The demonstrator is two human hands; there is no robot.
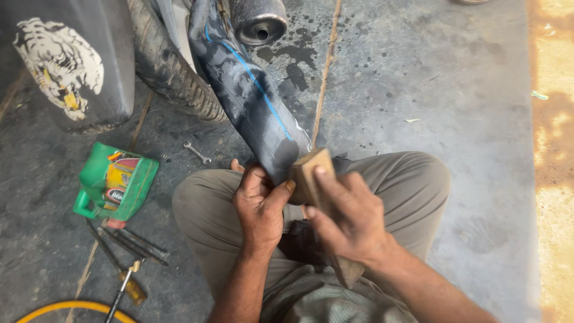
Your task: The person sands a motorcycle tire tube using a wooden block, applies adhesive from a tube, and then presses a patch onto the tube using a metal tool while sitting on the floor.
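1. Your left hand [258, 206] has its grip closed around the lower end of the black rubber inner tube [251, 96], which runs from your lap up toward the tyre [170, 72].
2. Your right hand [350, 218] is clamped on a wooden block [311, 173], with its top pressed against the tube just beside your left thumb.
3. The tube looks soft, limp and light. It is likely slick where it shines, so hold it on the dull grey patch near your fingers.
4. The block looks stiff and solid. Grip it by its long sides.
5. On the concrete floor [418, 90] to your left lie a green oil can [116, 182], a small spanner [197, 152] and tyre levers [131, 242].
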